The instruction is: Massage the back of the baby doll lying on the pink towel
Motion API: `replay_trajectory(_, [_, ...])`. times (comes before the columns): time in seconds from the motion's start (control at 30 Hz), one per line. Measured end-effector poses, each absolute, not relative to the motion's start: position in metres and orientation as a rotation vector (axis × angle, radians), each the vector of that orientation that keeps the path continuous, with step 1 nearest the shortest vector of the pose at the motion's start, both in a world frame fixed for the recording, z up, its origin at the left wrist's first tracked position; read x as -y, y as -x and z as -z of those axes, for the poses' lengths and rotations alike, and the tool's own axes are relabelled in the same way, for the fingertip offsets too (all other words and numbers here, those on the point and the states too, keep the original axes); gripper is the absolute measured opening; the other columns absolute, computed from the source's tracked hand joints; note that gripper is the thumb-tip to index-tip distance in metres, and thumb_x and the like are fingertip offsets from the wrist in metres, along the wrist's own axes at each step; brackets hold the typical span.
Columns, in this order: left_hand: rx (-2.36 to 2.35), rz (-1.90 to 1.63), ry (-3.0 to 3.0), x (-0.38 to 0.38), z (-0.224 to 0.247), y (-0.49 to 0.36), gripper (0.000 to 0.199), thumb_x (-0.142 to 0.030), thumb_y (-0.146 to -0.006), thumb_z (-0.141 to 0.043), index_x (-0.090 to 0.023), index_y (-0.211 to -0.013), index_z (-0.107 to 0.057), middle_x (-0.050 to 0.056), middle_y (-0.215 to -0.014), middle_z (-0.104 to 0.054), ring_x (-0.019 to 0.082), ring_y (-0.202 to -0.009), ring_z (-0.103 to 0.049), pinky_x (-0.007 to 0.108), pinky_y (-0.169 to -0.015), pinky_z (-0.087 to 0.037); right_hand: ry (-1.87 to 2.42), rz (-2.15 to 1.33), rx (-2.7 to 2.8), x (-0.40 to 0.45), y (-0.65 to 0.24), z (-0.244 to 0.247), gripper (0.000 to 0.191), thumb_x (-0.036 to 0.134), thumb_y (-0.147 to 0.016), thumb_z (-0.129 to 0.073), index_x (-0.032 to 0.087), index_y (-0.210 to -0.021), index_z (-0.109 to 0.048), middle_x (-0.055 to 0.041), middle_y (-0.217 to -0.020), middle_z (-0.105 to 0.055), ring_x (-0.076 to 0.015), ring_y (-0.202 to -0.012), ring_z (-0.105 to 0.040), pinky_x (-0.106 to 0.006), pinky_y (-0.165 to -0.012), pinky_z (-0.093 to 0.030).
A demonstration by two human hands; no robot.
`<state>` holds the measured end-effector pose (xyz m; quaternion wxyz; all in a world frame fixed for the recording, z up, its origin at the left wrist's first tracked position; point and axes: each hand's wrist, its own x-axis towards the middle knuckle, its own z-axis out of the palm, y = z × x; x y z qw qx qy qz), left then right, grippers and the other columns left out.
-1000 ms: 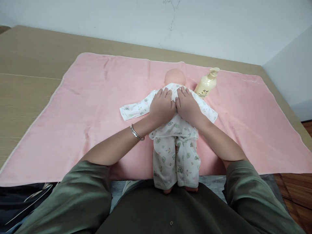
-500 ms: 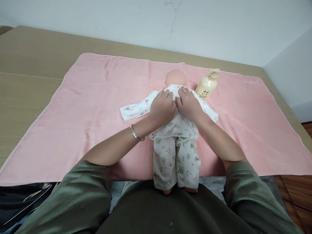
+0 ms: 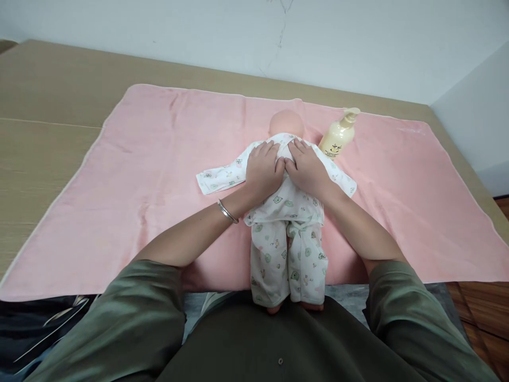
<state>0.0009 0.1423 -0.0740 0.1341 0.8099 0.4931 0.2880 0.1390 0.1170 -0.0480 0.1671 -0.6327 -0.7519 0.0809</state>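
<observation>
A baby doll in white printed pyjamas lies on a pink blanket, its bald head away from me and its feet at the near table edge. Its face does not show. Flat on the left side of the upper body of the doll rests my left hand, with fingers stretched out. My right hand lies flat on the right side, thumb close to the other thumb. Neither hand grips anything. The doll's sleeves spread out to both sides.
A cream pump bottle stands on the blanket, right of the doll's head. Under the blanket is a wooden table, with a white wall behind it. A dark bag-like item is at the lower left.
My left hand has shifted slightly, its fingers now a little more upright and its thumb further from the index finger. The doll and bottle stay in place.
</observation>
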Motion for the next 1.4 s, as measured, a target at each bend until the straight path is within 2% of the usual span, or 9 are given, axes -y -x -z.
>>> replay_trajectory(0.2, [-1.448, -0.922, -2.226, -0.145, 0.083, 0.001, 0.046, -0.029, -0.092, -0.037, -0.014, -0.131, -0.057, 0.013, -0.144, -0.057, 0.028, -0.141, -0.045, 0.047, -0.124, -0.031, 1.741, -0.175, 2.121, -0.118, -0.147, 0.044, 0.050, 0.025, -0.094, -0.038, 0.011, -0.140, -0.051, -0.0165, -0.152, -0.046, -0.0328, -0.145, -0.038, -0.058, -0.121, -0.027])
replay_trajectory(0.37, [-1.458, -0.933, -2.186, -0.144, 0.084, 0.001, 0.046, -0.028, -0.094, -0.036, -0.014, -0.133, -0.056, 0.013, -0.147, -0.054, 0.028, -0.142, -0.044, 0.049, -0.126, -0.026, 1.736, -0.010, 2.050, -0.111, -0.146, 0.039, 0.055, 0.021, -0.093, -0.035, 0.018, -0.147, -0.041, -0.0114, -0.161, -0.033, -0.0301, -0.153, -0.024, -0.062, -0.124, -0.016])
replay_trajectory(0.43, [-1.455, -0.932, -2.180, -0.144, 0.084, 0.001, 0.047, -0.028, -0.094, -0.037, -0.013, -0.134, -0.056, 0.013, -0.147, -0.054, 0.028, -0.143, -0.044, 0.049, -0.126, -0.025, 1.741, -0.010, 2.034, -0.110, -0.141, 0.042, 0.055, 0.021, -0.093, -0.034, 0.018, -0.147, -0.041, -0.0112, -0.162, -0.032, -0.0307, -0.153, -0.021, -0.064, -0.122, -0.017])
replay_trajectory(0.63, [-1.421, -0.953, -2.184, -0.144, 0.085, 0.003, 0.045, -0.028, -0.094, -0.036, -0.014, -0.132, -0.057, 0.013, -0.145, -0.055, 0.028, -0.142, -0.044, 0.050, -0.126, -0.025, 1.820, -0.155, 2.100, -0.110, -0.130, 0.052, 0.050, 0.023, -0.096, -0.033, 0.011, -0.141, -0.049, -0.0169, -0.157, -0.039, -0.0334, -0.149, -0.030, -0.064, -0.121, -0.022])
replay_trajectory(0.87, [-1.418, -0.963, -2.174, -0.145, 0.088, 0.003, 0.046, -0.032, -0.095, -0.035, -0.016, -0.132, -0.058, 0.012, -0.145, -0.056, 0.027, -0.140, -0.045, 0.050, -0.126, -0.025, 1.717, -0.022, 2.012, -0.109, -0.140, 0.044, 0.056, 0.022, -0.093, -0.036, 0.022, -0.148, -0.041, -0.0067, -0.163, -0.030, -0.0283, -0.155, -0.016, -0.063, -0.124, -0.016])
replay_trajectory(1.07, [-1.413, -0.968, -2.176, -0.145, 0.087, 0.003, 0.048, -0.028, -0.092, -0.035, -0.015, -0.132, -0.058, 0.012, -0.145, -0.056, 0.028, -0.140, -0.045, 0.052, -0.125, -0.025, 1.826, -0.214, 2.123, -0.109, -0.131, 0.046, 0.053, 0.022, -0.095, -0.035, 0.011, -0.146, -0.045, -0.0161, -0.159, -0.036, -0.0327, -0.151, -0.027, -0.062, -0.123, -0.020])
replay_trajectory(1.2, [-1.413, -0.967, -2.179, -0.145, 0.088, 0.003, 0.046, -0.029, -0.091, -0.037, -0.017, -0.131, -0.057, 0.011, -0.145, -0.056, 0.027, -0.141, -0.045, 0.050, -0.126, -0.025, 1.786, -0.159, 2.049, -0.110, -0.136, 0.040, 0.060, 0.023, -0.094, -0.038, 0.016, -0.153, -0.033, -0.0119, -0.164, -0.028, -0.0288, -0.154, -0.020, -0.060, -0.124, -0.019])
replay_trajectory(1.27, [-1.415, -0.961, -2.182, -0.146, 0.088, 0.002, 0.047, -0.028, -0.091, -0.036, -0.016, -0.131, -0.057, 0.011, -0.145, -0.056, 0.027, -0.141, -0.045, 0.051, -0.126, -0.025, 1.796, -0.129, 2.045, -0.111, -0.137, 0.039, 0.061, 0.022, -0.094, -0.038, 0.014, -0.154, -0.030, -0.0126, -0.165, -0.024, -0.0284, -0.155, -0.017, -0.057, -0.125, -0.019])
replay_trajectory(1.4, [-1.427, -0.935, -2.198, -0.146, 0.086, 0.002, 0.049, -0.026, -0.089, -0.036, -0.015, -0.131, -0.058, 0.012, -0.144, -0.056, 0.028, -0.140, -0.045, 0.053, -0.125, -0.026, 1.863, -0.209, 2.174, -0.112, -0.132, 0.040, 0.054, 0.022, -0.098, -0.035, 0.005, -0.150, -0.039, -0.0185, -0.161, -0.032, -0.0333, -0.152, -0.026, -0.056, -0.124, -0.022])
